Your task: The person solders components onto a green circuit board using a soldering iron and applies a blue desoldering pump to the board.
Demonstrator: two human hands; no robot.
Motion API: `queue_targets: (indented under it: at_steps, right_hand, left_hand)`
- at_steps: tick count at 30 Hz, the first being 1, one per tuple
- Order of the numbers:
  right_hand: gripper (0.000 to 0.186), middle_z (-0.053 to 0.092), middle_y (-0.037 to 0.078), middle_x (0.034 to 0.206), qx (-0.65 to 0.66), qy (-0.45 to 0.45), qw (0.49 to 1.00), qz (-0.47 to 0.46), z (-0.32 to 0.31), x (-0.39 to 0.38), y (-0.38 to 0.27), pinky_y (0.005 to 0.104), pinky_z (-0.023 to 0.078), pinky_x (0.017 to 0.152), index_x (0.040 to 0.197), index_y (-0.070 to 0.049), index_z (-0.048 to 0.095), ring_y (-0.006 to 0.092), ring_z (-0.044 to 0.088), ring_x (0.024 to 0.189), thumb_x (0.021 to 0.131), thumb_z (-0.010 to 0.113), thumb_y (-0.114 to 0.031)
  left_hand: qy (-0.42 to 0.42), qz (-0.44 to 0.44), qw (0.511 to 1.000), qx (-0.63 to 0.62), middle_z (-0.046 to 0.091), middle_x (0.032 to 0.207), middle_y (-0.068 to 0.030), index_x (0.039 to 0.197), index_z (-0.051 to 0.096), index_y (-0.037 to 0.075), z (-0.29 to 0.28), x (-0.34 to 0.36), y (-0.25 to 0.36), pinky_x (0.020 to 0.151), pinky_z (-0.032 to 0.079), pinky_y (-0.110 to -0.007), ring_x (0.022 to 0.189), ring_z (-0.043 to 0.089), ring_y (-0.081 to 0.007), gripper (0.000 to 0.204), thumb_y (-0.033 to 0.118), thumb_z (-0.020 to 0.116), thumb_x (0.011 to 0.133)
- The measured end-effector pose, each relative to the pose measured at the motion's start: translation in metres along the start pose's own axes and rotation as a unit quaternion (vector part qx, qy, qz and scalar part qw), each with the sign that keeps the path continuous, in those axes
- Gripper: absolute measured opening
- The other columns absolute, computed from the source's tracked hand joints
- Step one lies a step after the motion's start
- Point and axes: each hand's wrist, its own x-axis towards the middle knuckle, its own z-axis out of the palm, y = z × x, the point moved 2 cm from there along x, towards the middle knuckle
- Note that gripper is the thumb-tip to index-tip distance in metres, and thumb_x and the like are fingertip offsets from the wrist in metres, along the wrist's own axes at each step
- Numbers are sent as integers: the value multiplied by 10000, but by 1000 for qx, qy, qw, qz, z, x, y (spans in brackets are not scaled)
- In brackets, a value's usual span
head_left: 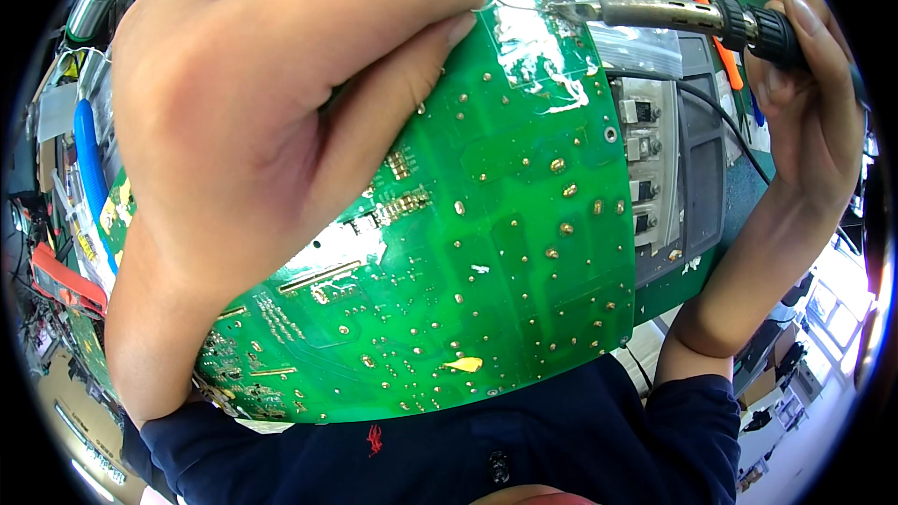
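Note:
A large green circuit board [524, 243] dotted with solder joints lies in front of me. My left hand [243, 103] reaches over its upper left part, thumb and forefinger pinched together. From that pinch a thin strand of solder wire [510, 4] runs to the tip of a soldering iron. My right hand [814, 112] grips this soldering iron [664, 12] by its black handle at the upper right. Its tip touches or hovers just over the board's upper right part; I cannot tell which. Glare hides some of the surface there.
Under the board's right side sits a grey tray [702, 168] with black components on metal pieces. A clear plastic bag [641, 47] lies beneath the iron, and a black cable [720, 108] crosses the tray. Blue-handled [89, 159] and red-handled [70, 279] tools are at the left.

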Motion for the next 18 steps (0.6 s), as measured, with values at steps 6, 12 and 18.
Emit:
queue_targets:
  at_steps: [6, 12, 18]
  right_hand:
    - [369, 447, 4, 606, 22, 13, 1000, -16, 5, -1, -2, 193, 312, 542, 1188, 87, 469, 56, 401, 542, 975, 431, -213]
    - [426, 467, 23, 679, 40, -3, 998, -40, -6, -4, 5, 198, 315, 559, 1310, 64, 431, 67, 409, 582, 979, 420, -204]
    - [403, 471, 31, 702, 34, -8, 996, -85, -15, -9, 12, 211, 322, 569, 1288, 48, 471, 70, 411, 591, 977, 424, -204]
  left_hand:
    - [-1, -8, 1000, 0, 520, 705, -84, 904, 662, -48, 0, -1, 1, 526, 381, -220, 598, 500, -138, 180, -101, 659, 732]
    - [29, -31, 999, -22, 519, 706, -85, 908, 662, -49, 5, -3, 2, 530, 381, -218, 602, 501, -138, 180, -102, 655, 737]
    - [-5, -3, 1000, -2, 519, 706, -86, 903, 663, -51, -2, 0, 1, 530, 379, -220, 602, 500, -138, 179, -103, 655, 732]
